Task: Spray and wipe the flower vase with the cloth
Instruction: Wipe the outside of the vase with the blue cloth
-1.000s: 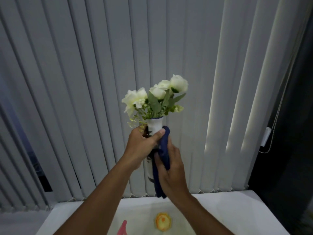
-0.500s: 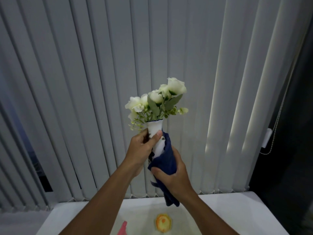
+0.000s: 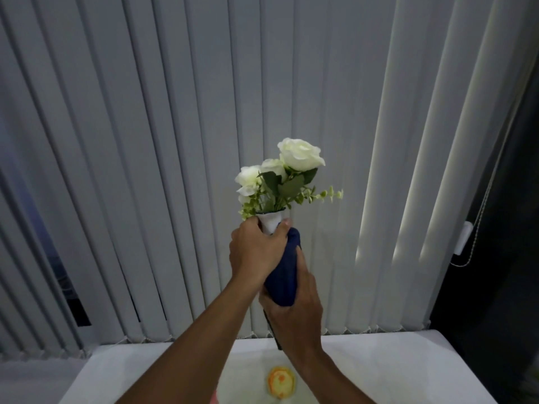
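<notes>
I hold a white flower vase [image 3: 271,221] up in front of the blinds, with white roses [image 3: 300,153] and green leaves standing out of its mouth. My left hand [image 3: 256,249] grips the vase's neck just under the rim. A dark blue cloth [image 3: 284,277] is wrapped around the vase body below that. My right hand [image 3: 294,310] clasps the cloth against the lower body from the right side. Most of the vase is hidden by the cloth and both hands. A sliver of a pink thing [image 3: 213,400], perhaps the spray bottle, shows at the bottom edge.
Vertical white blinds [image 3: 175,141] fill the background, with a pull cord [image 3: 478,223] at the right. Below my arms lies a white table [image 3: 393,368] bearing a small yellow-orange object [image 3: 280,386]. A dark wall stands at the far right.
The vase has turned and tilted, so the roses now lean right. My right hand slid the cloth around and down the body, covering more of the vase.
</notes>
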Available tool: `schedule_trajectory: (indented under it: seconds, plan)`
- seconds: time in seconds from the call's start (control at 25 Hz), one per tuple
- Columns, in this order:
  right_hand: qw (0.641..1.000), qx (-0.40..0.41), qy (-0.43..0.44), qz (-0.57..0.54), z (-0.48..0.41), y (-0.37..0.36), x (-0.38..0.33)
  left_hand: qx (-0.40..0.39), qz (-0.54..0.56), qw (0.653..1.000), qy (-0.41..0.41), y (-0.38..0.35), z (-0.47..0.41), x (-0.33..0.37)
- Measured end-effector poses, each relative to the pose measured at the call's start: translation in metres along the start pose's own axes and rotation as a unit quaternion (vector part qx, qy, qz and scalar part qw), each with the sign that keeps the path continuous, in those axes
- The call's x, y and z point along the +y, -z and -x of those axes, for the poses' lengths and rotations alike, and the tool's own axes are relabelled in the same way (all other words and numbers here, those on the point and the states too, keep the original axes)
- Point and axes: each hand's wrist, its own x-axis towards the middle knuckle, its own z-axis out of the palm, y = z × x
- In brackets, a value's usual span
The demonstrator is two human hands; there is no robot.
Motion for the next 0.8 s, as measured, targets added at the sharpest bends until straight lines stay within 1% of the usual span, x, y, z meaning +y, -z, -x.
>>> schedule_trajectory:
  seconds: [0.04, 0.08, 0.12, 0.16, 0.24, 0.32, 0.4, 0.48, 0.52, 0.64, 0.72, 0.8]
  plan:
    - [0.999, -0.036, 0.0, -0.029, 0.001, 0.002, 0.005, -0.011, -0.008, 1.0, -0.002, 0.004, -0.002, -0.002]
    - [0.993, -0.078, -0.007, -0.084, 0.005, 0.005, 0.01, -0.015, -0.015, 1.0, -0.003, 0.007, -0.004, -0.004]
    - [0.983, -0.114, -0.027, -0.138, 0.011, 0.007, 0.016, -0.012, -0.025, 1.0, -0.002, 0.009, -0.004, -0.006]
    - [0.975, -0.138, -0.056, -0.166, 0.019, 0.009, 0.021, -0.003, -0.034, 0.999, 0.001, 0.012, -0.005, -0.009]
    - [0.972, -0.138, -0.11, -0.157, 0.034, 0.009, 0.029, 0.006, -0.051, 0.999, 0.003, 0.013, -0.004, -0.011]
    - [0.967, -0.129, -0.155, -0.159, 0.033, 0.009, 0.023, -0.005, -0.071, 0.997, -0.003, 0.009, 0.001, -0.016]
    - [0.957, -0.124, -0.18, -0.188, 0.008, 0.011, 0.007, -0.034, -0.089, 0.995, -0.009, 0.005, 0.007, -0.019]
    - [0.943, -0.122, -0.201, -0.234, -0.025, 0.016, -0.009, -0.064, -0.079, 0.995, -0.006, 0.002, 0.007, -0.021]
    - [0.928, -0.131, -0.227, -0.266, -0.04, 0.018, -0.012, -0.074, -0.058, 0.996, 0.001, 0.003, 0.004, -0.022]
    - [0.863, -0.167, -0.327, -0.346, -0.06, 0.027, -0.009, -0.089, 0.024, 0.995, 0.046, 0.005, -0.008, -0.017]
    - [0.821, -0.197, -0.373, -0.386, -0.057, 0.027, 0.0, -0.089, 0.047, 0.993, 0.058, 0.005, -0.016, -0.013]
    - [0.782, -0.187, -0.41, -0.431, -0.049, 0.024, 0.01, -0.078, 0.054, 0.994, 0.054, 0.002, -0.021, -0.011]
